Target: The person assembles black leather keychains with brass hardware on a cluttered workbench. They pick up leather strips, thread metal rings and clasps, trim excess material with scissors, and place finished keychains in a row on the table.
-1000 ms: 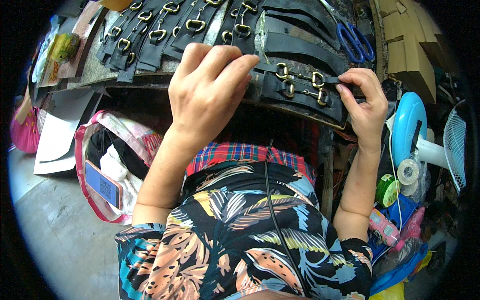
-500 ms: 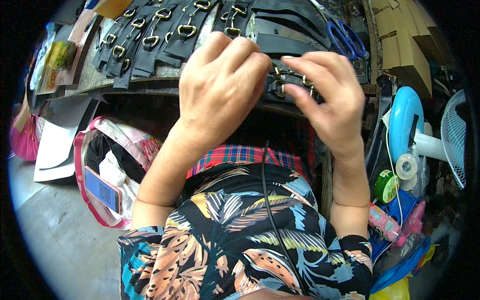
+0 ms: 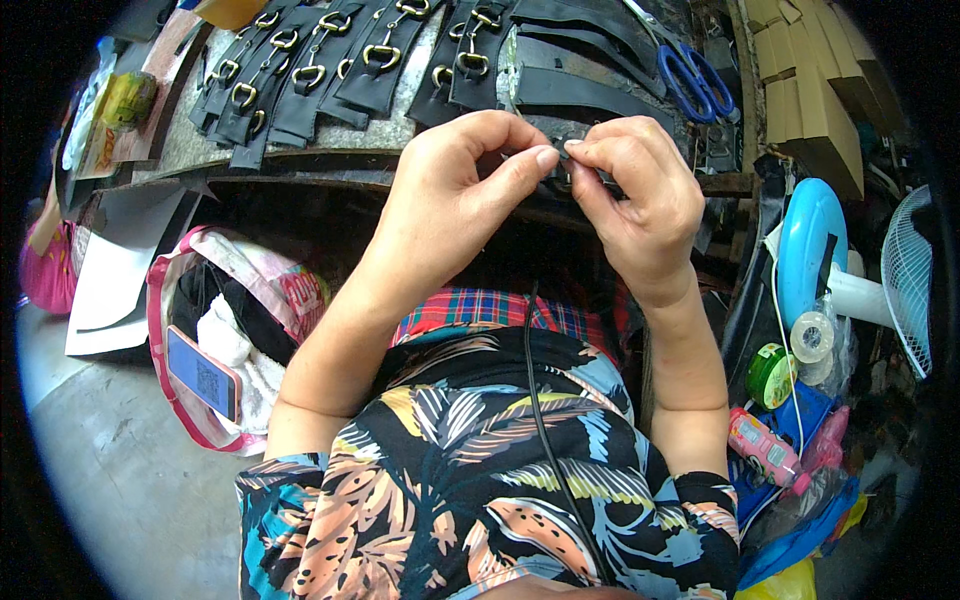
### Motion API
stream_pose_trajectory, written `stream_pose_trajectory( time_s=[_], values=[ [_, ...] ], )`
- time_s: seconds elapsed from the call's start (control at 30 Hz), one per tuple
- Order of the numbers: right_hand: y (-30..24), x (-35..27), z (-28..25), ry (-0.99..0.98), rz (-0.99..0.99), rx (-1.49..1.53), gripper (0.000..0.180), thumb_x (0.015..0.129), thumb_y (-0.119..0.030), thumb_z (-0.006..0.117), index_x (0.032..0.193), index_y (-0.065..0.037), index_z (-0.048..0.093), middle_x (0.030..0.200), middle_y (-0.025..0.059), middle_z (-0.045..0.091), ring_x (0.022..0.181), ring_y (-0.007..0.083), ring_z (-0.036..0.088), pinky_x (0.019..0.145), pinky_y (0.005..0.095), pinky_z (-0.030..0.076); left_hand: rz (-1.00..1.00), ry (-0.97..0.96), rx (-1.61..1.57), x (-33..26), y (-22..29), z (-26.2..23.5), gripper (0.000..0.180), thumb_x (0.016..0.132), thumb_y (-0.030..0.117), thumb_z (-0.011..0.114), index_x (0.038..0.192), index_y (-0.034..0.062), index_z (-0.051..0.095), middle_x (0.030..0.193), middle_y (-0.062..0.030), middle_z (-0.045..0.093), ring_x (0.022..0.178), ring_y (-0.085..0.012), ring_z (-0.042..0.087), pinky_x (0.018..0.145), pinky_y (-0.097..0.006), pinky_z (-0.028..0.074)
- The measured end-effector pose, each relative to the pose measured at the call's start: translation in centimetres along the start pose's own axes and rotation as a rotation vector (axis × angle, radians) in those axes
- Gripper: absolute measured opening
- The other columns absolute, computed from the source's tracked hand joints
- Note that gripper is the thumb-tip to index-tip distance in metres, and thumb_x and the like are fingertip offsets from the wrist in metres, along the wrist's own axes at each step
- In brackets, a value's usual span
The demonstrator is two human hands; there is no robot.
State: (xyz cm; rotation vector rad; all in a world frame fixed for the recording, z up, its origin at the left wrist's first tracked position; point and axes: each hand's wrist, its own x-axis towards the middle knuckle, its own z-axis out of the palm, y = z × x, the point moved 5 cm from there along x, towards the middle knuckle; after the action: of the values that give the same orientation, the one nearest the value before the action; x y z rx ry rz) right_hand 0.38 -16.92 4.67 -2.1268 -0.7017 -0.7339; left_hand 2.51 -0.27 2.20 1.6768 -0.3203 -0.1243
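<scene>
My left hand [image 3: 455, 190] is pinched, thumb against forefinger, just over the front edge of the workbench. Close beside it, my right hand [image 3: 645, 185] pinches too, its fingertips almost meeting the left ones. Between the fingertips shows something small and dark, too small to name. Beyond my hands lie several black leather straps with gold-coloured metal bits [image 3: 383, 57], laid in a row on the bench. Plain black strips [image 3: 590, 90] lie right behind my fingers.
Blue-handled scissors [image 3: 695, 85] lie at the bench's far right, near cardboard boxes [image 3: 815, 100]. A blue and white fan [image 3: 808, 250], green tape roll [image 3: 769, 376] and pink bottle [image 3: 765, 447] stand at the right. At left, a bag [image 3: 160, 330] holds a phone [image 3: 203, 373].
My right hand's fingers have closed from apart into a pinch. My left hand has turned, showing its thumb. The gold-coloured bit seen between my hands is now out of sight.
</scene>
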Motion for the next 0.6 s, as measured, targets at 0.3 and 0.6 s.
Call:
stream_pose_trajectory(
  time_s=[0.3, 0.6],
  values=[
    [0.3, -0.2, 0.0, -0.155, 0.299, 0.217, 0.006, 0.088, 0.001, 0.073, 0.093, 0.004, 0.072, 0.089, 0.0096, 0.07, 0.082, 0.016, 0.067, 0.072, 0.0274, 0.053, -0.165, -0.111, -0.142, 0.1, -0.9, 0.1, 0.015, 0.095, 0.01, 0.069, 0.102, -0.003, 0.072, 0.088, -0.0004, 0.07, 0.077, -0.003, 0.058, 0.068, -0.018, 0.045],
    [0.5, 0.0, -0.1, -0.1, 0.26, 0.247, 0.01, 0.086, -0.003, 0.076, 0.094, 0.003, 0.073, 0.087, 0.0136, 0.071, 0.076, 0.0244, 0.069, 0.069, 0.0322, 0.055, -0.204, -0.043, -0.164, -0.1, -1.1, 0.1, 0.018, 0.092, 0.014, 0.073, 0.098, -0.0031, 0.073, 0.081, 0.0016, 0.069, 0.074, -0.0036, 0.057, 0.065, -0.022, 0.047]
  ],
)
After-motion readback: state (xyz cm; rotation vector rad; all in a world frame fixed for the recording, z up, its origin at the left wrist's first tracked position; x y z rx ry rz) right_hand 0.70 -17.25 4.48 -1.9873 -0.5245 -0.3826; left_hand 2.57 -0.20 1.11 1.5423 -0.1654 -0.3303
